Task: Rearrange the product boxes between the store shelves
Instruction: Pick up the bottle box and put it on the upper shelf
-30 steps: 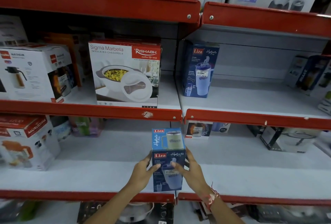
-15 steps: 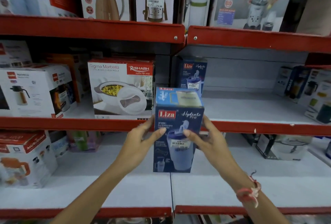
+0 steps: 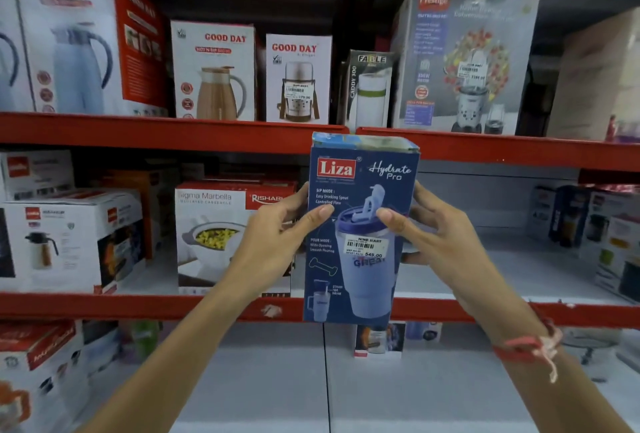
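I hold a blue Liza Hydrate Pro box (image 3: 360, 242) upright in the air in front of the middle shelf. My left hand (image 3: 277, 235) grips its left side with the thumb on the front. My right hand (image 3: 433, 235) grips its right side the same way. The box's top reaches the red edge of the upper shelf (image 3: 173, 134). A second Liza box seen earlier on the middle shelf is hidden behind the held one.
A Sigma Marbella casserole box (image 3: 214, 235) and a white flask box (image 3: 69, 242) stand on the middle shelf (image 3: 519, 270) at left. Good Day boxes (image 3: 214, 72), a Fable box (image 3: 369, 89) and a Prestige box (image 3: 464, 62) fill the upper shelf. Small boxes (image 3: 379, 339) sit on the lower shelf.
Both hands have lifted the Liza box from the lower shelf up to the level of the middle shelf. My view has tilted upward, so the upper shelf's boxes now show.
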{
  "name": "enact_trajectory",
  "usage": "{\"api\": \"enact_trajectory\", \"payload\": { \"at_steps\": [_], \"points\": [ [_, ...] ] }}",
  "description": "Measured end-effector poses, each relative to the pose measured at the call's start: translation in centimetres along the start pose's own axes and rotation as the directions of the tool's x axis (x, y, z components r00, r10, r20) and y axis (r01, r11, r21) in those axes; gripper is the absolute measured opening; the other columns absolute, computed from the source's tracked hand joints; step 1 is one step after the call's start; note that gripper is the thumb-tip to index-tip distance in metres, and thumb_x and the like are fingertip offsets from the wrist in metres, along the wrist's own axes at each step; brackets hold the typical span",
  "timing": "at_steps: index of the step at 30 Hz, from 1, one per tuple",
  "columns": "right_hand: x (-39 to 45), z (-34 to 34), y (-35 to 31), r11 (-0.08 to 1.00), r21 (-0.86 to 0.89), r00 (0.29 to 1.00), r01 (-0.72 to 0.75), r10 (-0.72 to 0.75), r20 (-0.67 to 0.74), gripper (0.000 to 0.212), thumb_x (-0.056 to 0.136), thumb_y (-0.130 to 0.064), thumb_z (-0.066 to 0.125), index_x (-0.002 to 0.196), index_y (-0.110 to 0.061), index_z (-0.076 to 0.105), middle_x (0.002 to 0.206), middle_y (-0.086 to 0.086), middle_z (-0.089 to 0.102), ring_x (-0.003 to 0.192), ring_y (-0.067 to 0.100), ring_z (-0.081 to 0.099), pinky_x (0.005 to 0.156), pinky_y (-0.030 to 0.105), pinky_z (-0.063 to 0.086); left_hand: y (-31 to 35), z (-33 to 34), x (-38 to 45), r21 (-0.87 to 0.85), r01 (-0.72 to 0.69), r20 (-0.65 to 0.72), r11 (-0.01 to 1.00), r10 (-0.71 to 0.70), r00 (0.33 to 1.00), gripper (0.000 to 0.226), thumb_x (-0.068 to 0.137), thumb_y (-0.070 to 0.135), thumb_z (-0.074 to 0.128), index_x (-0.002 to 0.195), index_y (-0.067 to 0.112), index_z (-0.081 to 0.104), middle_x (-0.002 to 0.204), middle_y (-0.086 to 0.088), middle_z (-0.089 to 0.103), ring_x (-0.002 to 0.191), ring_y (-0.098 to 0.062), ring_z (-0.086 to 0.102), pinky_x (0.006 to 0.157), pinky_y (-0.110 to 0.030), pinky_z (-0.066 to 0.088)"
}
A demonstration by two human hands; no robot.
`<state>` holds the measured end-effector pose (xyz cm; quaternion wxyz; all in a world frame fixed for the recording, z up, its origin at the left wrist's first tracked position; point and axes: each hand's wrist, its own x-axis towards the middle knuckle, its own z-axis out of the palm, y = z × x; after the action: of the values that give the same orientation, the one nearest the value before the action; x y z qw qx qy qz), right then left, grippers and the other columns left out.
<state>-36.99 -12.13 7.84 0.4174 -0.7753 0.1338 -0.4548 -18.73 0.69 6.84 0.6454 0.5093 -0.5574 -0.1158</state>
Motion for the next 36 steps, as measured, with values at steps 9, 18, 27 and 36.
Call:
{"api": "enact_trajectory", "payload": {
  "at_steps": [9, 18, 27, 36],
  "points": [
    [0.6, -0.6, 2.0, 0.999, 0.032, 0.999, -0.026, 0.025, 0.023, 0.064, 0.072, -0.046, 0.071, 0.133, -0.047, 0.051, 0.114, -0.011, 0.074, 0.109, 0.013, 0.068, 0.076, 0.042, 0.063, -1.3, 0.9, 0.8, -0.017, 0.023, 0.012, 1.0, -0.022, 1.0, 0.049, 0.074, 0.045, 0.062, 0.121, 0.032, 0.06, 0.105, 0.016, 0.074, 0.095, -0.006, 0.071, 0.067, -0.022, 0.061],
    [4.2, -2.3, 8.3, 0.992, 0.075, 0.994, -0.102, 0.099, 0.036, 0.068, 0.073, -0.032, 0.074, 0.137, -0.035, 0.051, 0.119, -0.003, 0.073, 0.112, 0.019, 0.067, 0.073, 0.034, 0.061, -6.9, 3.7, 4.2, -0.043, 0.114, 0.017, 0.993, -0.113, 0.993, 0.054, 0.083, 0.027, 0.066, 0.134, 0.024, 0.05, 0.118, 0.008, 0.068, 0.095, -0.005, 0.07, 0.073, -0.025, 0.062],
    [8.2, -3.3, 14.2, 0.982, 0.093, 0.986, -0.162, 0.166, -0.032, 0.053, 0.08, -0.036, 0.07, 0.131, -0.036, 0.056, 0.113, -0.003, 0.075, 0.105, 0.022, 0.071, 0.074, 0.042, 0.062, -11.4, 6.1, 9.5, 0.1, 0.151, -0.034, 0.984, -0.148, 0.988, 0.041, 0.091, 0.022, 0.059, 0.131, 0.013, 0.054, 0.114, -0.007, 0.069, 0.102, -0.021, 0.067, 0.086, -0.049, 0.058],
    [10.4, -3.0, 18.5, 0.963, 0.04, 0.959, -0.268, 0.27, -0.088, 0.041, 0.088, -0.029, 0.067, 0.128, -0.033, 0.057, 0.119, 0.005, 0.071, 0.106, 0.027, 0.068, 0.078, 0.051, 0.06, -14.6, 7.3, 11.8, 0.082, 0.266, -0.027, 0.96, -0.265, 0.964, 0.032, 0.093, 0.018, 0.056, 0.124, 0.008, 0.06, 0.112, -0.006, 0.068, 0.089, -0.007, 0.065, 0.068, -0.024, 0.059]
  ]
}}
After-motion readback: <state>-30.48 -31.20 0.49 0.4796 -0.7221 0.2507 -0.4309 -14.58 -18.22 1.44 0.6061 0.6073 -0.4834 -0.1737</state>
